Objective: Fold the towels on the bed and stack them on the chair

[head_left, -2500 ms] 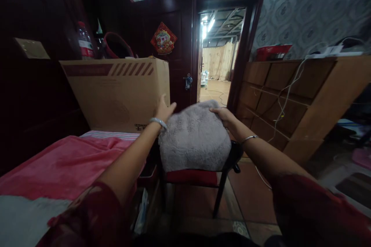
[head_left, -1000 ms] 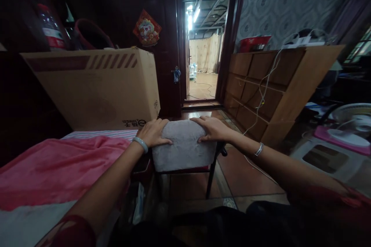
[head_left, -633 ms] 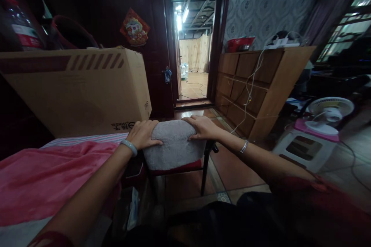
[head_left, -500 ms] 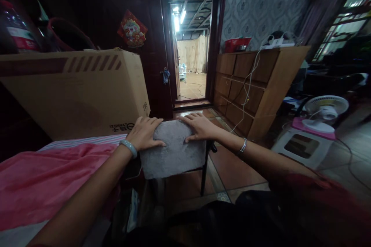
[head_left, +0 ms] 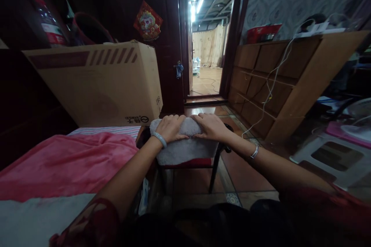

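A grey fluffy cloth [head_left: 185, 149] lies folded on the red seat of a black-legged stool [head_left: 189, 163] straight ahead of me. My left hand [head_left: 171, 127] rests palm down on the cloth's far left part, a pale bangle on the wrist. My right hand [head_left: 211, 126] presses flat on its far right part, a thin bracelet on that wrist. The two hands sit close together, fingertips almost meeting. Both hands lie flat on the cloth and grip nothing.
A bed with a pink blanket [head_left: 63, 162] is on my left, a big cardboard box [head_left: 98, 81] at its far end. A wooden dresser [head_left: 284, 81] with trailing white cables lines the right wall. A white plastic stool [head_left: 330, 154] stands at the right. An open doorway [head_left: 207, 46] is ahead.
My hands slid toward each other along the cloth's far edge, pushing it down flatter on the stool. The view swung slightly back to the left.
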`<action>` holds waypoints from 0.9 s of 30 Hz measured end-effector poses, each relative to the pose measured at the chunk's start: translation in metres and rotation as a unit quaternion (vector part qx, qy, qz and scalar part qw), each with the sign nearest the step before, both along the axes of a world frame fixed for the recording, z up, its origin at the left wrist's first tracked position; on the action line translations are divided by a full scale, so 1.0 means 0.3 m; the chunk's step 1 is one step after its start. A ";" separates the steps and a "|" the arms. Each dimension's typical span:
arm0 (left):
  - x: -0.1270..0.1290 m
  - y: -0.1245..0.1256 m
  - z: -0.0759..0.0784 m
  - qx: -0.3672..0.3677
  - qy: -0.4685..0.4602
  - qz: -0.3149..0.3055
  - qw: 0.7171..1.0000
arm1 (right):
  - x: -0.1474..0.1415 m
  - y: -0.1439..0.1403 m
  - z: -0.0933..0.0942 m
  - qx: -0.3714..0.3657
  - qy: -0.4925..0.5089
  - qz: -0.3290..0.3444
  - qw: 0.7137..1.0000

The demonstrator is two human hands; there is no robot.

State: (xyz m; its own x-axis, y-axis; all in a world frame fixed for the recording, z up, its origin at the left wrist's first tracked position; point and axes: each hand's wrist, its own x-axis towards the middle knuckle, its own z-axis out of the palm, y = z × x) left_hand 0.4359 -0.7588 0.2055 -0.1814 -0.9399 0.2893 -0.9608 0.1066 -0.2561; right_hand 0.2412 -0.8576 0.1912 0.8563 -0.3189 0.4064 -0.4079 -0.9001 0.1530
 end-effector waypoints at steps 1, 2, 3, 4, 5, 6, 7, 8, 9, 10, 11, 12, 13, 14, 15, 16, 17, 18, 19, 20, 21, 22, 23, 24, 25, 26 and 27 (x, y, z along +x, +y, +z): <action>0.002 -0.003 0.002 0.000 0.003 -0.003 1.000 | 0.000 0.001 0.001 -0.001 -0.001 0.001 1.000; 0.004 -0.006 0.005 0.002 0.007 -0.007 1.000 | 0.000 0.002 0.001 -0.002 -0.001 0.001 1.000; 0.006 -0.006 0.010 0.007 0.010 -0.010 1.000 | 0.000 0.004 0.003 -0.003 -0.001 0.002 1.000; 0.008 -0.003 0.015 0.015 0.012 -0.015 1.000 | -0.001 0.005 0.004 -0.001 0.000 0.003 1.000; 0.012 0.004 0.019 0.022 0.014 -0.021 0.999 | -0.001 0.007 0.007 0.002 0.001 0.004 1.000; 0.017 0.016 0.022 0.024 0.014 -0.028 0.999 | -0.002 0.008 0.009 0.007 0.001 0.004 1.000; 0.025 0.031 0.022 0.018 0.015 -0.032 0.999 | -0.002 0.008 0.012 0.013 0.001 0.006 1.000; 0.034 0.051 0.018 0.005 0.018 -0.033 0.999 | -0.002 0.007 0.014 0.020 0.002 0.008 1.000; 0.045 0.071 0.012 -0.014 0.023 -0.029 0.999 | -0.001 0.006 0.016 0.026 0.003 0.011 1.000; 0.057 0.092 0.003 -0.033 0.030 -0.023 0.999 | 0.000 0.003 0.017 0.032 0.005 0.014 0.999; 0.069 0.110 -0.007 -0.047 0.037 -0.017 0.998 | 0.001 -0.002 0.017 0.036 0.008 0.018 0.999; 0.080 0.125 -0.016 -0.055 0.041 -0.009 0.998 | 0.001 -0.007 0.015 0.039 0.008 0.023 0.999; 0.089 0.133 -0.024 -0.057 0.041 -0.002 0.998 | -0.001 -0.014 0.013 0.040 0.006 0.031 0.999; 0.096 0.137 -0.029 -0.054 0.037 0.005 0.998 | -0.004 -0.021 0.009 0.038 0.002 0.043 0.998; 0.101 0.134 -0.031 -0.048 0.031 0.013 0.998 | -0.010 -0.030 0.004 0.035 -0.001 0.057 0.998; 0.104 0.128 -0.030 -0.040 0.023 0.020 0.999 | -0.018 -0.038 -0.001 0.029 -0.003 0.071 0.997; 0.105 0.119 -0.028 -0.032 0.017 0.025 0.999 | -0.029 -0.047 -0.007 0.022 -0.003 0.082 0.996; 0.104 0.110 -0.025 -0.026 0.013 0.027 0.999 | -0.040 -0.056 -0.012 0.015 -0.003 0.088 0.996; 0.102 0.100 -0.022 -0.021 0.011 0.026 0.999 | -0.052 -0.064 -0.017 0.010 -0.002 0.089 0.996; 0.099 0.093 -0.020 -0.020 0.009 0.023 0.999 | -0.063 -0.071 -0.022 0.008 -0.004 0.087 0.996; 0.095 0.088 -0.019 -0.021 0.008 0.021 1.000 | -0.072 -0.077 -0.026 0.009 -0.009 0.084 0.996; 0.092 0.085 -0.019 -0.025 0.007 0.020 0.999 | -0.079 -0.082 -0.028 0.011 -0.013 0.083 0.996; 0.089 0.085 -0.020 -0.028 0.007 0.020 0.999 | -0.084 -0.085 -0.030 0.013 -0.018 0.085 0.996; 0.087 0.086 -0.021 -0.029 0.009 0.020 0.999 | -0.086 -0.086 -0.032 0.014 -0.021 0.087 0.996; 0.085 0.089 -0.022 -0.029 0.012 0.020 0.999 | -0.088 -0.086 -0.033 0.016 -0.024 0.089 0.996; 0.084 0.092 -0.022 -0.030 0.016 0.019 0.999 | -0.089 -0.086 -0.035 0.019 -0.026 0.090 0.995; 0.084 0.095 -0.022 -0.032 0.021 0.017 0.999 | -0.090 -0.085 -0.037 0.023 -0.030 0.091 0.995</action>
State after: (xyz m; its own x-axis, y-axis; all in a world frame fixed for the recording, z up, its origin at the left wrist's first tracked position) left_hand 0.4612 -0.7303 0.1988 -0.1364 -0.9246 0.3556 -0.9734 0.0583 -0.2216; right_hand 0.2143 -0.8830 0.1801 0.8759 -0.1798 0.4477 -0.2442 -0.9655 0.0901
